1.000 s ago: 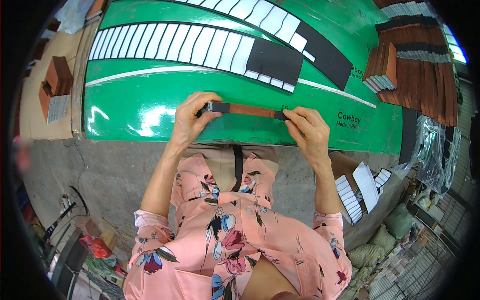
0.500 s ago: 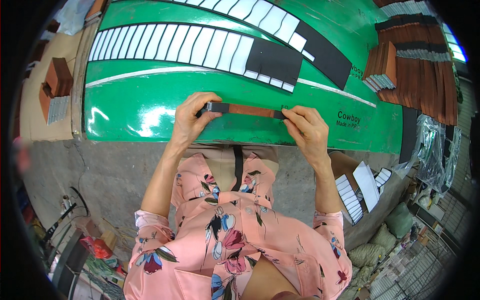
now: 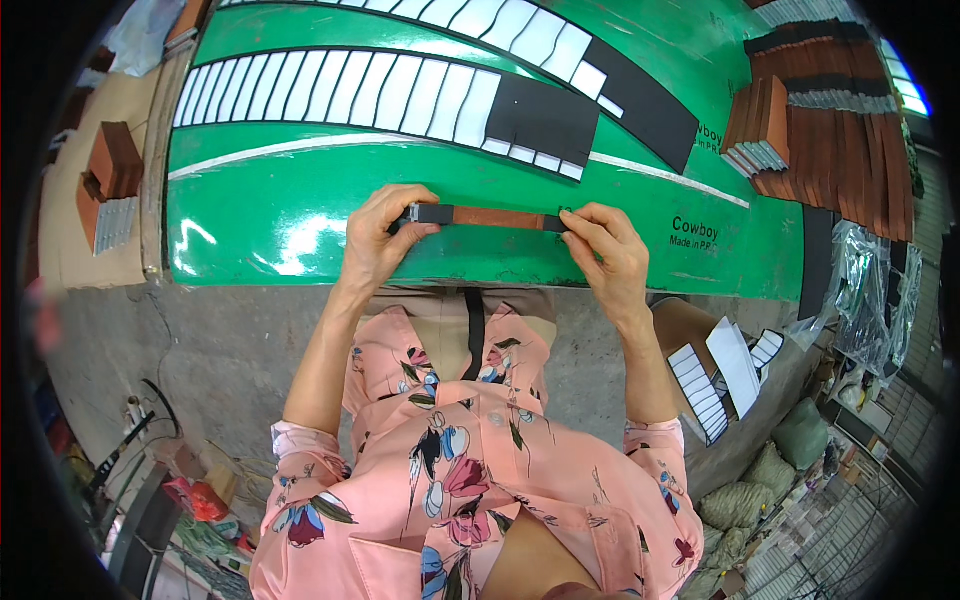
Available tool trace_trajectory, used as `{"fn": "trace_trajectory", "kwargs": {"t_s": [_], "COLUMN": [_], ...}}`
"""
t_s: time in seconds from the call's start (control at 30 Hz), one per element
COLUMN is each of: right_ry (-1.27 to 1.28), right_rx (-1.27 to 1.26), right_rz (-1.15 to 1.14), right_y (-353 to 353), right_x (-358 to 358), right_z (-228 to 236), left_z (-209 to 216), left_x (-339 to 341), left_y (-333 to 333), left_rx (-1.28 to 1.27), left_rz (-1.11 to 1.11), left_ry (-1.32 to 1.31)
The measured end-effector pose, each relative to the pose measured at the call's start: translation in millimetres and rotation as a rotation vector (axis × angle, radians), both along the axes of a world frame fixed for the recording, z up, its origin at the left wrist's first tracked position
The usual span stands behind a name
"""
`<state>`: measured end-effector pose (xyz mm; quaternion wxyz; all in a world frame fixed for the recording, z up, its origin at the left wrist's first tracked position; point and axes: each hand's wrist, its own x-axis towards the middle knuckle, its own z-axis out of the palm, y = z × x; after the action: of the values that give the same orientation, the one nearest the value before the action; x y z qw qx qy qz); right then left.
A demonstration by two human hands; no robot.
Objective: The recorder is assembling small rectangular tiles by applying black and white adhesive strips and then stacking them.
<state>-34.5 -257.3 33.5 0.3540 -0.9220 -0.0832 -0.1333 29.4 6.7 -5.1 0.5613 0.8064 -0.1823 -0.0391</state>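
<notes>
Brown strip [image 3: 498,217] runs lengthwise left to right between the fingers [image 3: 592,230].

The pink shirt [image 3: 500,445] bears flowers [image 3: 468,479] in blue and dark red

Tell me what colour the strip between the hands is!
The strip is reddish-brown, with black bands near both ends; best seen in the head view.

On the green mat [image 3: 480,262], just right of my right hand [image 3: 610,250], I see two lines of dark print [image 3: 693,232]. Beyond that hand, farther right, the mat bears more lettering [image 3: 711,139], partly covered by a black strip [image 3: 650,118]. Tiny marks [image 3: 566,211] beside my fingertips are too small to read.
</notes>
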Motion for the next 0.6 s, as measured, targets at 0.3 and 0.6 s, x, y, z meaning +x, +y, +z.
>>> {"fn": "trace_trajectory", "kwargs": {"t_s": [0.3,0.6], "right_ry": [0.158,-0.017], "right_rx": [0.163,-0.097], "right_rz": [-0.054,0.094], "right_y": [-11.8,-11.1], "right_x": [-4.5,5.5], "right_z": [1.0,8.4], "left_z": [0.0,1.1], "left_x": [0.3,-0.1], "left_y": [0.1,-0.7], "left_rx": [0.005,0.007], "left_rz": [-0.007,-0.009], "left_ry": [-0.029,-0.037]}}
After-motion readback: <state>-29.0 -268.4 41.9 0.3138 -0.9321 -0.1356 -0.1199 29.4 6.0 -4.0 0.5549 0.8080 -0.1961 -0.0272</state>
